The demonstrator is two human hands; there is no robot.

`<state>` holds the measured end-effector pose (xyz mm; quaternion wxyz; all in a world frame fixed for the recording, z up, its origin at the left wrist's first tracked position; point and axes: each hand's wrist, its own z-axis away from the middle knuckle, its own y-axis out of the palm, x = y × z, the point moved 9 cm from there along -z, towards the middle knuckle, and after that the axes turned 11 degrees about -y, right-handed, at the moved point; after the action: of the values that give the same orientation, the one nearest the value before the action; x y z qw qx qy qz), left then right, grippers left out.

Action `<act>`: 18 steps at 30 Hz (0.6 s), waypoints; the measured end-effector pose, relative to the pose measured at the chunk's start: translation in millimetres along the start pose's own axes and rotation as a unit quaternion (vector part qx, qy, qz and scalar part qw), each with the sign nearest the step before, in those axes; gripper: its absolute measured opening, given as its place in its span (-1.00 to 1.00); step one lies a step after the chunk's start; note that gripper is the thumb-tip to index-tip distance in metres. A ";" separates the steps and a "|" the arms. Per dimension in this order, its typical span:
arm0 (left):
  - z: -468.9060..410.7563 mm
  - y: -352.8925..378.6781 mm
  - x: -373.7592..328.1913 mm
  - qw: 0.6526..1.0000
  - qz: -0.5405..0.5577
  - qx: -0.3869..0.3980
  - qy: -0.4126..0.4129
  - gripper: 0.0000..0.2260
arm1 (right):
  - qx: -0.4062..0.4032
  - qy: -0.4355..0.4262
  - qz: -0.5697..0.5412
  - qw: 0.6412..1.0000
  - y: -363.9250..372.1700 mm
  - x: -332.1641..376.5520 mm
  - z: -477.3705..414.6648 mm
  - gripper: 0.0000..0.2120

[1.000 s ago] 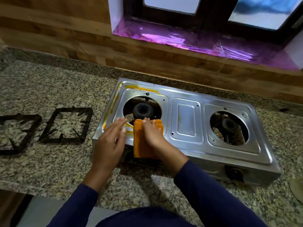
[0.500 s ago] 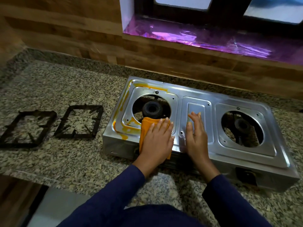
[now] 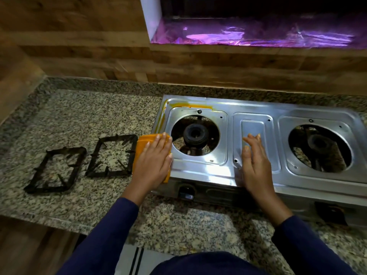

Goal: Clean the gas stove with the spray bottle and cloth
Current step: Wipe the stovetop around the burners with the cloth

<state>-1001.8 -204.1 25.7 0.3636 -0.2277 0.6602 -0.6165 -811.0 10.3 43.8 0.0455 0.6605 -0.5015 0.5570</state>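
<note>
Orange cloth point(image 3: 143, 143), folded into a soft pad, lies flat under the left hand point(image 3: 153, 163) at the near left corner of the gas stove point(image 3: 256, 124), spilling over the stove's left edge. That hand is spread open, palm down, fingers straight, pressing the cloth rather than clutching it. The right hand point(image 3: 254, 163) is also open and flat, resting bare on the raised rectangular panel between the two burner wells, well apart from the left. Both wrists end in dark blue sleeves point(image 3: 103, 231).

Half a second ago the cloth sat at the near rim of the left well, just in front of the burner; now it is farther left, at the corner, and the yellow smear that marked that near left edge no longer shows. The right hand has kept its place on the middle panel.

Stainless steel, smooth and shiny, forms the stove top, with stamped rounded-square recesses and round cut-outs. A black ring-shaped left burner point(image 3: 195, 134) sits in one, the right burner point(image 3: 319, 144) in the other. Yellow-orange streaks point(image 3: 196, 105) line the far left rim. Two black square pan supports point(image 3: 113, 155) lie on the speckled granite countertop point(image 3: 83, 116) to the left. The spray bottle is out of view.
</note>
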 end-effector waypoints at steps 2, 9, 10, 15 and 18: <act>-22.1 0.5 0.1 1.000 -0.006 0.010 0.001 -0.40 | 0.000 -0.005 0.004 1.000 0.3 0.7 -0.1 -0.61; -66.6 -1.7 -8.4 1.000 -0.023 0.006 -0.011 -0.47 | 0.013 -0.009 0.002 1.000 2.5 -0.1 0.0 -0.59; -60.1 -0.2 -8.1 1.000 -0.018 0.007 -0.012 -0.47 | 0.009 -0.005 -0.002 1.000 1.3 -1.0 0.8 -0.59; -7.7 9.4 -6.1 1.000 -0.015 0.026 -0.002 -0.42 | -0.006 0.004 -0.015 1.000 -2.0 -1.9 0.8 -0.61; -8.1 11.0 -3.8 0.999 -0.020 0.030 0.013 -0.41 | 0.000 0.008 -0.017 1.000 0.1 -1.5 0.6 -0.60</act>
<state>-1003.9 -194.5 15.4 0.3492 -0.2221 0.6411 -0.6463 -810.4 10.8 42.4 0.0593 0.6647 -0.4898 0.5610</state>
